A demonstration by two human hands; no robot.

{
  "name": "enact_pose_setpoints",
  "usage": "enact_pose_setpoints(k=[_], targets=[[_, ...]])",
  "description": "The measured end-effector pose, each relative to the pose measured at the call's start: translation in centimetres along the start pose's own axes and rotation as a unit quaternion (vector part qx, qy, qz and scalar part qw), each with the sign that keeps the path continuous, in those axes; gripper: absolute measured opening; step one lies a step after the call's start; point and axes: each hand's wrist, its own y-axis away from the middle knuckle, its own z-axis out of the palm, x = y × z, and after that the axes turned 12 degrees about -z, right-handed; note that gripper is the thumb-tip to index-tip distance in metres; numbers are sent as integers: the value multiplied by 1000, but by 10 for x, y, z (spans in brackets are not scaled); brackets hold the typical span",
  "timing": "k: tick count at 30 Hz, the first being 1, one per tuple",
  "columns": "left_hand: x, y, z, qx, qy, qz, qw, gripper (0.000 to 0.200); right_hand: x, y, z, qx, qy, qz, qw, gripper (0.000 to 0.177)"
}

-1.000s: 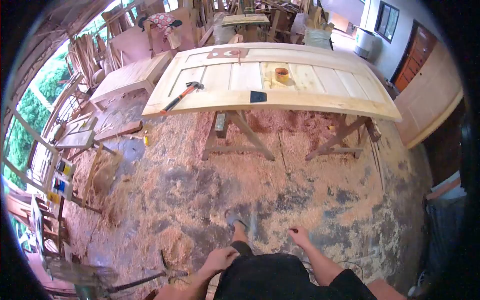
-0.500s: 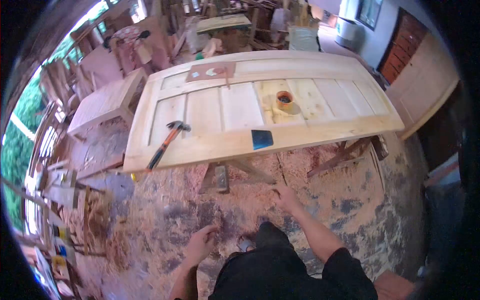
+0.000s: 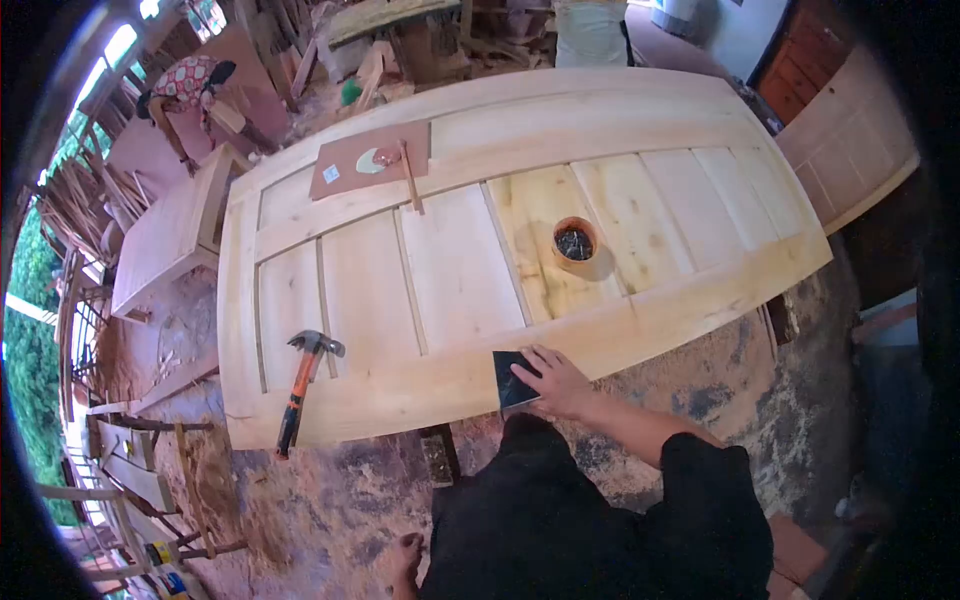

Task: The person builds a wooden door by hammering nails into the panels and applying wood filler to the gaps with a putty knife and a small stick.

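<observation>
My right hand (image 3: 556, 382) rests with its fingers stretched over a small dark sheet (image 3: 511, 386), which looks like sandpaper, at the near edge of a pale wooden panelled door (image 3: 460, 395). Low in the view, my left hand (image 3: 407, 556) hangs beside my body, fingers curled in; nothing shows in it. A claw hammer (image 3: 302, 385) with an orange and black handle lies on the door to the left, its handle end past the edge. An orange-rimmed tub (image 3: 575, 241) with dark contents stands on the panels.
A brown board (image 3: 345, 165) with a pale smear and a wooden stick (image 3: 411, 180) lies on the door's far side. Beyond the left end are a low wooden table (image 3: 165, 230) and a bent-over person (image 3: 190, 90). Sawdust covers the floor.
I have come closer to the door. My right hand has gone from hanging below the edge to the dark sheet. My left hand has dropped lower in the view.
</observation>
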Motion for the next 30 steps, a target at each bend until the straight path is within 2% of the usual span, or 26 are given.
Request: enact_pose_setpoints(k=[2,5,6,8,9,10,11,12,13,15,16,18,20,22,23,24,27,29,30], targets=[[-11,13,-12,52,-9,-127,990,30,8,-6,-29,-8,-55,-34,998,76],[16,16,-18,70,28,-162,984,31,29,-12,-20,-11,-94,-134,986,72],[15,10,-21,54,83,-146,984,30,37,-18,-15,60,-123,-132,982,60],[20,-19,-13,27,204,-106,973,30,42,-57,-45,7,-272,30,962,53],[27,-32,-5,58,207,-40,976,26,44,-83,-65,-19,-339,109,934,50],[39,-44,0,89,209,27,974,23,50,-105,-82,28,-421,167,891,46],[53,-54,3,107,211,51,970,21,70,-125,-53,129,-432,152,880,49],[68,-62,5,125,213,73,966,19,83,-146,-62,103,-582,230,774,57],[96,-51,8,138,203,89,965,19,92,-160,-72,157,-446,229,850,63],[164,-11,-2,168,178,126,962,18,123,-165,-68,265,-277,238,892,84],[183,-5,-9,191,166,139,957,18,146,-159,-58,320,-77,195,924,88],[202,7,-22,236,142,156,949,19,154,-138,-102,264,37,253,930,98],[220,13,-35,288,114,183,933,18,155,-120,-116,132,79,382,911,107],[231,3,-59,323,113,223,913,17,169,-103,-112,52,-24,415,908,115],[234,-7,-72,329,127,251,901,17,170,-99,-108,43,-16,395,917,111],[250,-3,-85,372,58,269,886,20,174,-97,-103,34,-8,377,926,107],[290,-3,-126,477,-128,326,806,37,195,-100,-85,102,-23,390,915,85],[291,-22,-142,516,-152,264,801,50,186,-113,-95,120,-17,367,922,75],[285,-26,-153,491,-167,244,819,50,176,-125,-96,123,-14,340,932,72]])
